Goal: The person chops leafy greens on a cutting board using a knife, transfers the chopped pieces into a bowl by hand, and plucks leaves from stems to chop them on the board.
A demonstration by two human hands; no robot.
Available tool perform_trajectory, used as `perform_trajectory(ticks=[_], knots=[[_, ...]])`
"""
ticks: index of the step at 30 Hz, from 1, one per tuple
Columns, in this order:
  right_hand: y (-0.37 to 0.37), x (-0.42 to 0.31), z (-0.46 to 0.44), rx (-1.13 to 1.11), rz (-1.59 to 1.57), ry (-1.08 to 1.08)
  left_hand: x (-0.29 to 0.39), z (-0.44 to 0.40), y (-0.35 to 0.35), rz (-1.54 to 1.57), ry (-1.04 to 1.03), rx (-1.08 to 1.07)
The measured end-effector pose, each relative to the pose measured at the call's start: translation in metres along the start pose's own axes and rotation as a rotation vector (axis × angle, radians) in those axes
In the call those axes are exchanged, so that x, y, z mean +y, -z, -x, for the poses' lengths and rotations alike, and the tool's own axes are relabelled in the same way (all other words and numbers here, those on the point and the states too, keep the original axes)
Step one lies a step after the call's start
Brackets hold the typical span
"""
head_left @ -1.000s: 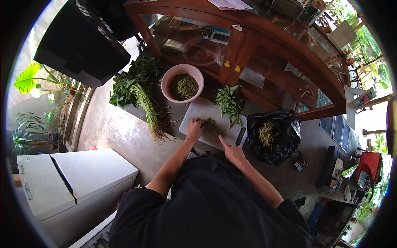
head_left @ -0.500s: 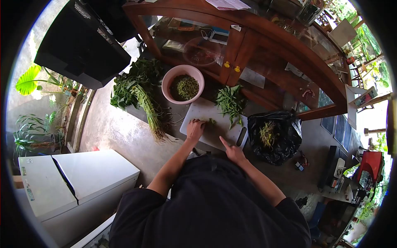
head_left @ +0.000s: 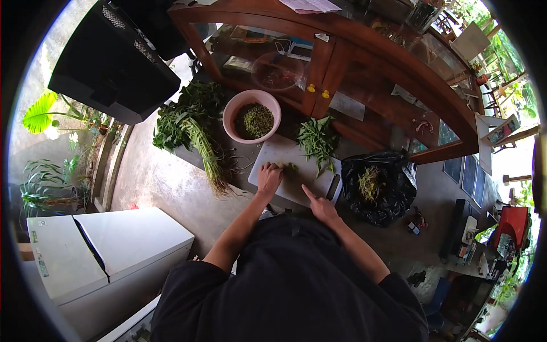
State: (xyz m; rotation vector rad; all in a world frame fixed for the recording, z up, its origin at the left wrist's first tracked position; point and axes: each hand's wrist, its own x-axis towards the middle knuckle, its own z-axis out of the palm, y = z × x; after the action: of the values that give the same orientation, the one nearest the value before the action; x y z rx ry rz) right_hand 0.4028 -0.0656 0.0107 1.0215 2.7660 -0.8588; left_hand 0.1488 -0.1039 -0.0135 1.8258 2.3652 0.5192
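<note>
A white cutting board (head_left: 294, 154) lies in front of me. On its left part my left hand (head_left: 269, 178) is closed, fingers curled over a small bunch of chopped greens (head_left: 289, 169). My right hand (head_left: 323, 207) is at the board's near edge, closed with the index finger stretched forward along what looks like a knife; its blade is hard to make out against the board. A pile of leafy green stems (head_left: 319, 139) rests on the board's far right. Behind the board stands a pink bowl (head_left: 229, 122) of chopped greens (head_left: 254, 121).
Left of the bowl lies a large rooted bundle of leafy greens (head_left: 196, 134). A black plastic bag (head_left: 393, 211) with root trimmings (head_left: 370, 185) sits right of the board. A wooden glass cabinet (head_left: 325, 68) stands behind; a white refrigerator (head_left: 137, 233) is at left.
My left hand shifts very slightly on the greens, and a little more of them shows beside its fingers. My right hand stays almost in place.
</note>
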Motion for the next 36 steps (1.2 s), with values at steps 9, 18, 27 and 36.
perform_trajectory(ticks=[9, 18, 27, 36], knots=[[0.01, -0.005, 0.005, 0.033, -0.014, -0.023, 0.002, 0.0, -0.006, 0.044, -0.032, 0.05], [0.024, -0.014, 0.012, -0.047, 0.076, -0.007, 0.005, -0.005, -0.001, 0.108, 0.059, 0.06], [0.04, -0.027, 0.014, -0.034, 0.125, -0.022, 0.002, -0.006, -0.007, 0.078, 0.045, 0.022], [0.001, -0.007, -0.005, -0.021, 0.044, -0.034, 0.0, -0.004, -0.012, 0.125, 0.043, 0.071]])
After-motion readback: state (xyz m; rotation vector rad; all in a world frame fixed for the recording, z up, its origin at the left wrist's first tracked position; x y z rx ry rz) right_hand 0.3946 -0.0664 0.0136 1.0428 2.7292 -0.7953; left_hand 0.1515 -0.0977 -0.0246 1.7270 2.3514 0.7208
